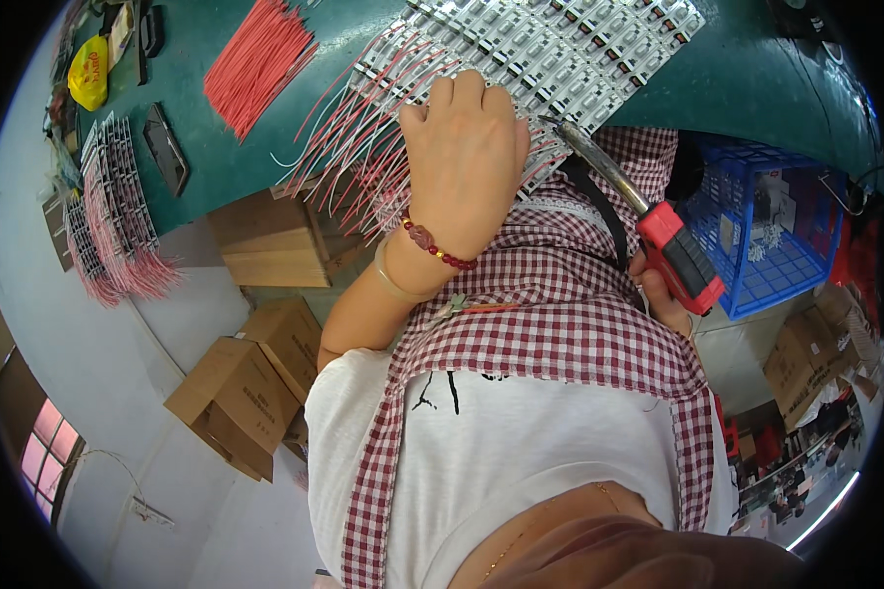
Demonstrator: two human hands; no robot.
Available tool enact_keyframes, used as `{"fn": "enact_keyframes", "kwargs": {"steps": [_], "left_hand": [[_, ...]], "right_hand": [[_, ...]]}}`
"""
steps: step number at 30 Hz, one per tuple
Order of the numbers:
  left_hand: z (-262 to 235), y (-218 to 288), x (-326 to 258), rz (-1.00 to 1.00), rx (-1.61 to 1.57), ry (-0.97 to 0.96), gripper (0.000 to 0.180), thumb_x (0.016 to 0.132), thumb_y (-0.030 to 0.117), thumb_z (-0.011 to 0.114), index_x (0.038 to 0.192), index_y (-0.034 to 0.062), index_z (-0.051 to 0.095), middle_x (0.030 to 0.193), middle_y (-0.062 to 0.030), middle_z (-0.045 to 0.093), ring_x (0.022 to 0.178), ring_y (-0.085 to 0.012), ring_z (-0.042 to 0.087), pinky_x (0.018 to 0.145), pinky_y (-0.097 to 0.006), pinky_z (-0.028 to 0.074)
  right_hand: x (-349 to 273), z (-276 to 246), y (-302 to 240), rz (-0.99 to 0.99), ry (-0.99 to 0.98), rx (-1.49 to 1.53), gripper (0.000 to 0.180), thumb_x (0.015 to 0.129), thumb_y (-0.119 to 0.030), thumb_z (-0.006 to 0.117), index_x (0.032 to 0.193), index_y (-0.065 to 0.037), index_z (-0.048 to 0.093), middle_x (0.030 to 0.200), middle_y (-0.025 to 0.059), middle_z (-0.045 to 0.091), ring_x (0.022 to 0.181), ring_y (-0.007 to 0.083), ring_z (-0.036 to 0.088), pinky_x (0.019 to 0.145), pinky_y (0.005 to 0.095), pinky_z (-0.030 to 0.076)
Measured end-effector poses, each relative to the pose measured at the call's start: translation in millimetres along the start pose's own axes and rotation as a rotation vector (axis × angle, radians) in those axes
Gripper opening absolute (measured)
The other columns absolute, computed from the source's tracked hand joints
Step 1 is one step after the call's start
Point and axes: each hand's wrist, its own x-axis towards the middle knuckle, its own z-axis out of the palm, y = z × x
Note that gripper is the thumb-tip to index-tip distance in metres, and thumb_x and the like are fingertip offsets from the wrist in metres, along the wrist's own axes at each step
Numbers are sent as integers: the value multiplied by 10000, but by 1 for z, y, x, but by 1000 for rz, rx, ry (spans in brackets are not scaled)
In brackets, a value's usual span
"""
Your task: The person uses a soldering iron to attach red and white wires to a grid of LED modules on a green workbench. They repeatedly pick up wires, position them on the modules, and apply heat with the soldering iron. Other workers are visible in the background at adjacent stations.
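Note:
My right hand (pixel 664 296) grips a soldering iron (pixel 678 253) with a red and black handle. Its metal barrel points up and left, and the tip is at the edge of a panel of small metal-and-white parts (pixel 560 59) on the table. My left hand (pixel 467 147) rests over the panel's near left part, back of the hand up and fingers curled down. Its fingertips are hidden, so what they pinch does not show. Red and white wires (pixel 363 147) fan out from the panel to the left, past this hand and over the table edge.
On the green table (pixel 334 29) lie a bundle of red wires (pixel 257 64), wired strips (pixel 118 201), a black tray-like piece (pixel 165 147) and a yellow packet (pixel 88 74). A blue plastic crate (pixel 756 285) stands at right. Cardboard boxes (pixel 241 388) sit below the table at left.

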Motion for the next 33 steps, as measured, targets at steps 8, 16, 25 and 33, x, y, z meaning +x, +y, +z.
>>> {"fn": "enact_keyframes", "kwargs": {"steps": [8,16,25,33], "left_hand": [[4,0,-1,17,-13,32,103,751,147,667,719,86,591,782,-41,528,793,-242,532,673,-399,361],[5,1,1,25,-37,44,96,755,137,657,720,73,594,778,-50,531,784,-245,530,672,-403,356],[5,1,-1,24,-27,36,98,762,142,647,722,71,594,776,-50,534,783,-241,531,678,-401,359],[3,2,-1,18,-24,31,100,766,147,647,726,70,596,782,-48,536,784,-238,531,684,-398,356]], "right_hand": [[-1,-1,2,-47,-6,-96,184,769,-152,673,889,-14,650,757,105,632,626,245,612,557,320,464],[-1,1,1,-55,-8,-237,179,719,-36,686,891,-23,643,783,126,623,600,276,603,509,326,458],[-6,-5,-9,116,37,93,242,812,-255,684,862,-21,649,726,76,628,615,209,598,577,290,461],[-7,-7,6,1,-40,-134,201,784,-189,690,884,-20,647,767,97,628,628,226,604,563,299,462]]}}
